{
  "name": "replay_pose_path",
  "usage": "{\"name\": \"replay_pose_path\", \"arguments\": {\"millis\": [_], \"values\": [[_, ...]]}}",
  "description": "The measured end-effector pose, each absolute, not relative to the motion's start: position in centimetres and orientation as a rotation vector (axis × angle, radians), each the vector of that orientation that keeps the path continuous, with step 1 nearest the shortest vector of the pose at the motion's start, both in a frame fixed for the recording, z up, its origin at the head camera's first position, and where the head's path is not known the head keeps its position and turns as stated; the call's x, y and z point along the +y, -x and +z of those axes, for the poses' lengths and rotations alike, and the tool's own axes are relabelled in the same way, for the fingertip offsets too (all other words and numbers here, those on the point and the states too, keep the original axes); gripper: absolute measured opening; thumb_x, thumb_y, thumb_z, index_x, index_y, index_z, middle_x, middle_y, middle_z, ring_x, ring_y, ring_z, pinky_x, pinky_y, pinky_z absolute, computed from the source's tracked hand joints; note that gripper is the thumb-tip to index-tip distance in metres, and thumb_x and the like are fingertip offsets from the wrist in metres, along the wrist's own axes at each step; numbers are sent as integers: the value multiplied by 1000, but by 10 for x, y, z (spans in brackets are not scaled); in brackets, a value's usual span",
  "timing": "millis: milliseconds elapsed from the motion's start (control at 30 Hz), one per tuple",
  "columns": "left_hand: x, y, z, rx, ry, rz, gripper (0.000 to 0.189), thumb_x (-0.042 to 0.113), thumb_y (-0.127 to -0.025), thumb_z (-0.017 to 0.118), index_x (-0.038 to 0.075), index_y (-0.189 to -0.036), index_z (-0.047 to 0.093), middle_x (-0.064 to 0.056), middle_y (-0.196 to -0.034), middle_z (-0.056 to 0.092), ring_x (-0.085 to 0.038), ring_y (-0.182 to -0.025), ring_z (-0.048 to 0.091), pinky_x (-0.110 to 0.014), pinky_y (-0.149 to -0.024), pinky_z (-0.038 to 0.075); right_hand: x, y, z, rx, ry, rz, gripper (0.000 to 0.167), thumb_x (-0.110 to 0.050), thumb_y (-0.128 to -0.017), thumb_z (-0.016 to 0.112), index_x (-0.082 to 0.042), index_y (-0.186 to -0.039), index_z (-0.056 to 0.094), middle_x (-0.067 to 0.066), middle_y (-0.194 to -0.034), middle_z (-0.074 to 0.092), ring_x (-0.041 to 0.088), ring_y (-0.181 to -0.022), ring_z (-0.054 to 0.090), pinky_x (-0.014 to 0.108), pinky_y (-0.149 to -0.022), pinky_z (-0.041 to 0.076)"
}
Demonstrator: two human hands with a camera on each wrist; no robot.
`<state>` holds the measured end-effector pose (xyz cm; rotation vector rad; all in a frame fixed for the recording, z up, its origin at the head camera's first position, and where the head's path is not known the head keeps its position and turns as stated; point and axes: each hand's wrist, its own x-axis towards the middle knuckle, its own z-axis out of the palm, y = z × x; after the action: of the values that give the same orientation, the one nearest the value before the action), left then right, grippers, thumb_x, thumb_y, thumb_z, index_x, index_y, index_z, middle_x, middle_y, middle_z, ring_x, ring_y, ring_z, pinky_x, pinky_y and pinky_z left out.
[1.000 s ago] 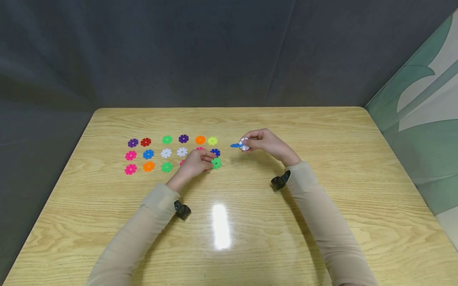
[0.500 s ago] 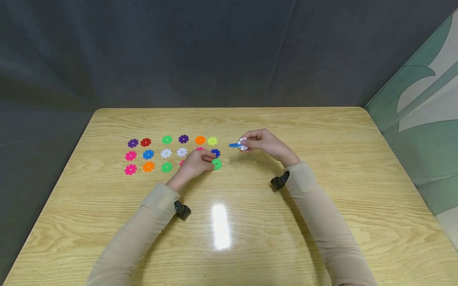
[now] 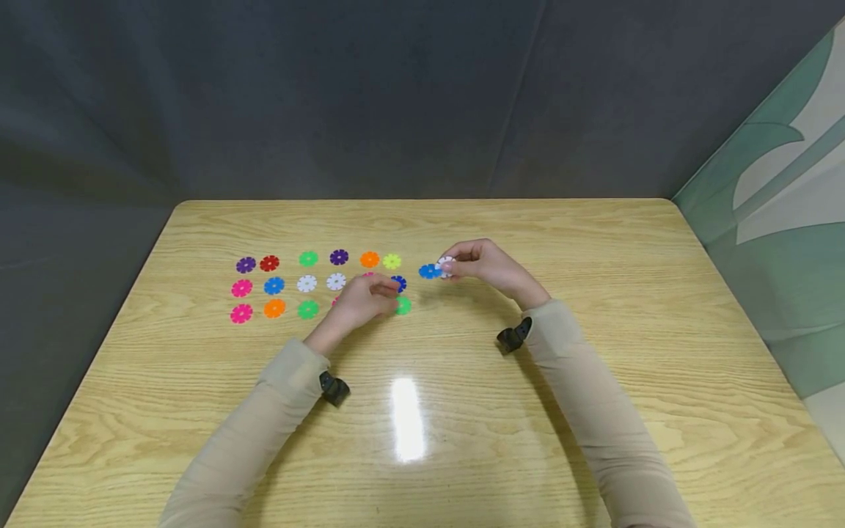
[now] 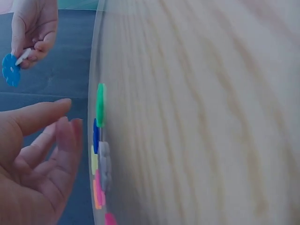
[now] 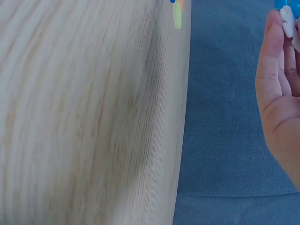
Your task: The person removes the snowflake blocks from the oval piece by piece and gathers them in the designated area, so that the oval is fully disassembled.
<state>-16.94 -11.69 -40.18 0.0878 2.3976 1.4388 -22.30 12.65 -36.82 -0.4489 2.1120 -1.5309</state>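
My right hand (image 3: pixel 485 264), raised above the table, pinches a white notched plastic disc (image 3: pixel 445 267). A blue notched disc (image 3: pixel 429 271) is joined to that white one at an angle and points leftward. The left wrist view shows the same blue disc (image 4: pixel 11 70) beyond my left hand. My left hand (image 3: pixel 366 299) hovers over the right end of the disc rows, its fingers loosely bent with nothing between them. Close by its fingertips lie a green disc (image 3: pixel 404 306) and a dark blue disc (image 3: pixel 399 283). Pink discs are partly hidden under this hand.
Loose discs in several colours lie flat in rows on the left of the wooden table (image 3: pixel 594 381), among them a red disc (image 3: pixel 269 263) and an orange disc (image 3: pixel 274 308). A dark curtain (image 3: pixel 422 103) hangs behind the table's far edge.
The joined blue and white discs have shifted slightly left and turned, so the blue face now shows. The green disc has moved a little right of my left fingertips. The left hand barely moved.
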Motion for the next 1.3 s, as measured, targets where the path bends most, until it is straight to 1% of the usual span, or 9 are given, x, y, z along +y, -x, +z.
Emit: {"name": "replay_pose_path", "arguments": {"millis": [167, 367, 500, 600, 800, 933, 1067, 1200, 1300], "values": [[-111, 169, -396, 2396, -160, 1528, 46, 15, -88, 69, 5, -130, 56, -15, -129, 61, -29, -112, 62, -30, -81, 57, 123, 223, -370, 2130, 467, -1527, 17, -13, -93, 61, 1, -102, 66, -9, -81, 67, 23, -87, 66, 45, -91, 52], [-102, 168, -386, 2369, -182, 1605, 60, 24, -86, 72, 11, -139, 48, -6, -138, 54, -25, -119, 58, -38, -89, 55, 120, 223, -370, 2136, 518, -1512, 15, -13, -93, 62, 0, -98, 66, -8, -81, 67, 29, -91, 64, 42, -90, 53], [-97, 166, -382, 2344, -190, 1624, 59, 28, -85, 73, 13, -138, 49, -5, -136, 57, -23, -121, 57, -39, -91, 55, 120, 221, -368, 2128, 570, -1481, 14, -15, -93, 61, -2, -96, 67, -8, -80, 68, 35, -93, 62, 44, -91, 52], [-94, 165, -381, 2340, -205, 1630, 57, 30, -85, 73, 13, -135, 53, -7, -131, 60, -24, -119, 58, -37, -90, 55, 119, 220, -367, 2103, 610, -1478, 13, -14, -93, 61, -2, -95, 67, -8, -79, 69, 34, -91, 65, 48, -90, 53], [-91, 164, -380, 2383, -269, 1616, 43, 31, -87, 70, 9, -123, 62, -8, -119, 65, -21, -106, 61, -29, -85, 54, 118, 220, -367, 2051, 677, -1484, 12, -10, -92, 62, 0, -95, 68, -10, -77, 71, 18, -81, 66, 45, -85, 55], [-90, 163, -379, 2373, -298, 1599, 37, 27, -88, 69, 7, -118, 65, -12, -111, 68, -19, -95, 62, -24, -76, 53, 118, 220, -367, 2017, 708, -1457, 16, -8, -92, 60, 5, -100, 67, -10, -77, 71, 20, -79, 66, 44, -83, 54], [-89, 162, -377, 2365, -317, 1572, 36, 23, -88, 69, 4, -118, 65, -13, -110, 68, -18, -93, 62, -22, -77, 53, 120, 220, -366, 1992, 745, -1430, 20, -6, -93, 58, 9, -104, 66, -10, -80, 72, 22, -79, 66, 44, -81, 55], [-88, 161, -376, 2373, -333, 1546, 37, 22, -88, 68, 3, -119, 65, -13, -112, 68, -18, -94, 62, -24, -80, 53, 119, 220, -366, 1984, 765, -1430, 21, -2, -92, 58, 13, -104, 65, -10, -81, 71, 15, -77, 67, 43, -80, 57], [-89, 161, -377, 2383, -334, 1519, 35, 23, -88, 68, 4, -118, 66, -12, -111, 68, -17, -92, 61, -23, -79, 52, 118, 219, -366, 1985, 755, -1422, 20, -1, -90, 60, 14, -103, 64, -10, -78, 71, 12, -74, 67, 43, -81, 57]]}}
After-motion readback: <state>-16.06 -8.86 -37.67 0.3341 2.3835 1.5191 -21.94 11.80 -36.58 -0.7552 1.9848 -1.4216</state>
